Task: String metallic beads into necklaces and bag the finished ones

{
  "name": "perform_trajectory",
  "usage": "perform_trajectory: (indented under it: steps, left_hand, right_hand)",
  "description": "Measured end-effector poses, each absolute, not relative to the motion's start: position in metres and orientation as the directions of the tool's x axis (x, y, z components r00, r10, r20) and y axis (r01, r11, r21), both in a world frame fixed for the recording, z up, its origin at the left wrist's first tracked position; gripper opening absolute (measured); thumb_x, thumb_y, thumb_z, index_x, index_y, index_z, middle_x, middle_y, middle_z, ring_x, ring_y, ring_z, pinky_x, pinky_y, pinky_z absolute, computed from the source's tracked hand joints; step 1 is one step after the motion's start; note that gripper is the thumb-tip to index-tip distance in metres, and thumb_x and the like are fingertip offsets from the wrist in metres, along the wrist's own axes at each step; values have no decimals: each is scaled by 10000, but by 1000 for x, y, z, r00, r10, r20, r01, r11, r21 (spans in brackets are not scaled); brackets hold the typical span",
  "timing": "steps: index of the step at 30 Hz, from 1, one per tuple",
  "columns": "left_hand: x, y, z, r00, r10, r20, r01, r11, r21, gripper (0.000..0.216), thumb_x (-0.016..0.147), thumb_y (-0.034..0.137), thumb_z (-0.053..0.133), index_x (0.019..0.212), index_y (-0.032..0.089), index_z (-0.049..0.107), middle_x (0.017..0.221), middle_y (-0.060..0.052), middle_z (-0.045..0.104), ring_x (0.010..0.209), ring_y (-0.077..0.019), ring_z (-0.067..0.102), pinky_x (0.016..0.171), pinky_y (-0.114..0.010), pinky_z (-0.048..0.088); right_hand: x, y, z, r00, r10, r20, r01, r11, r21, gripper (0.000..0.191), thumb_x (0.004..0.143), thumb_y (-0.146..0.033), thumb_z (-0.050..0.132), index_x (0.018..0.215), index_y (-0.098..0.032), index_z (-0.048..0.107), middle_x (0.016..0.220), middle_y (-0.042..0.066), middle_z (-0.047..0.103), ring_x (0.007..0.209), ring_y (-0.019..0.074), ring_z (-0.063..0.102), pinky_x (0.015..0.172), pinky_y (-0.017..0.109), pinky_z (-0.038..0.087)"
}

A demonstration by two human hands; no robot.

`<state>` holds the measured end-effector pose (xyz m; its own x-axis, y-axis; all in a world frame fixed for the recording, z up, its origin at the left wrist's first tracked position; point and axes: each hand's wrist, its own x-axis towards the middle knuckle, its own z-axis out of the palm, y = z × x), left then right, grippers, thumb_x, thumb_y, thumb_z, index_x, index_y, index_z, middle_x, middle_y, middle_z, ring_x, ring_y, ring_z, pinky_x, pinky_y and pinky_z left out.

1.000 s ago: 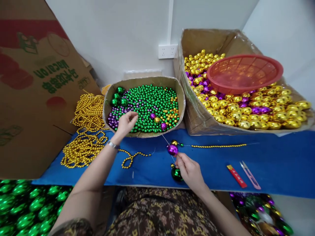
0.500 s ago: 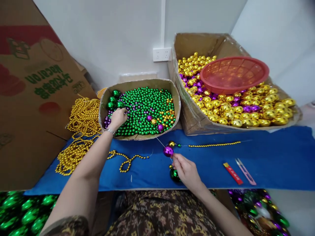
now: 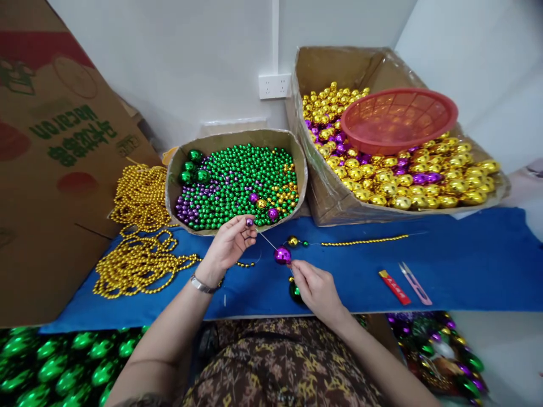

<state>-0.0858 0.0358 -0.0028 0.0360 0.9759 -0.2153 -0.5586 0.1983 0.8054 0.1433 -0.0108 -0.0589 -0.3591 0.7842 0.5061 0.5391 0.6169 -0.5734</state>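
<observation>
Between the thumb and fingers of my left hand [image 3: 232,242] is a small purple bead [image 3: 249,223], just in front of the bead box [image 3: 237,230]. My right hand [image 3: 316,287] pinches at the side of a large purple ball [image 3: 282,255]. A thin pale thread or needle [image 3: 266,239] runs from that ball up toward the left hand. Partly behind the right fingers lies a dark green ball [image 3: 295,291]. On the cloth beyond, a gold ball [image 3: 292,241] and a small green bead [image 3: 305,243] line up with a string of small gold beads [image 3: 365,241].
Heaped gold bead strands [image 3: 139,265] lie at the left. A large carton [image 3: 326,198] of gold and purple balls, topped by a red basket [image 3: 399,121], stands at the back right. Pink snips [image 3: 416,284] and a red packet [image 3: 394,287] rest on the blue cloth [image 3: 479,265].
My left hand has come out of the bead box with a small purple bead, moving right and toward me. My right hand still pinches beside the large purple ball.
</observation>
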Motion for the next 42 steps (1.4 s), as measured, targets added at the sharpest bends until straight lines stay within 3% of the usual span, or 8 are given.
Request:
perform_trajectory:
  steps: [11,19,26,30,33,36,39,42]
  left_hand:
    - [-78,28,-6,7,988,-155,-469,140,872,206,761,268,748,917,149,685,739,-10,621,667,-102,628,580,-198,530]
    - [-69,26,2,-99,990,97,-138,-110,984,229,714,260,779,913,167,712,775,-21,659,677,-105,609,594,-197,527]
    - [-68,35,7,-178,977,118,-162,-148,976,207,729,257,755,911,173,704,788,-27,648,681,-118,606,613,-230,515]
    - [-93,50,7,-266,928,259,108,-239,965,205,762,283,721,940,185,689,793,-20,630,699,-123,586,640,-238,481]
    - [-114,60,4,-174,914,367,469,-251,847,178,798,286,672,934,172,683,800,-35,624,708,-143,574,644,-255,446]
    - [-129,69,0,-6,925,379,752,-246,611,151,812,256,631,926,173,685,839,-55,615,717,-169,562,678,-285,420]
    - [-133,75,-2,85,946,312,894,-210,395,160,826,246,597,940,184,691,899,-89,613,791,-222,556,691,-306,398]
    - [-127,83,-5,114,951,288,942,-195,271,159,845,244,559,924,198,689,925,-118,613,900,-276,544,696,-314,394]
  right_hand:
    - [144,-9,-62,-367,772,518,603,622,-500,264,986,-230,376,975,-183,636,849,52,732,732,152,691,683,238,511]
    - [145,-5,-58,-391,765,512,672,617,-409,292,989,-229,372,986,-166,658,870,75,736,767,160,690,731,246,508]
    - [155,-5,-62,-375,795,477,678,586,-444,266,981,-227,401,1006,-166,659,899,83,733,792,166,698,753,254,527]
    - [158,-5,-64,-345,804,485,663,575,-481,250,979,-220,407,1011,-164,649,894,78,732,781,165,699,730,247,525]
    - [158,-5,-63,-331,812,481,642,567,-516,236,974,-219,417,1013,-166,644,891,75,732,777,163,699,711,243,524]
    - [156,-5,-62,-320,814,486,634,565,-529,232,974,-224,417,1016,-168,638,870,70,730,751,158,693,689,244,520]
    - [156,-5,-62,-312,809,497,636,567,-524,237,978,-224,406,991,-169,636,847,67,727,733,155,688,688,243,518]
    - [157,-5,-62,-312,810,496,635,566,-525,236,974,-223,408,985,-172,638,853,71,727,743,160,692,700,248,523]
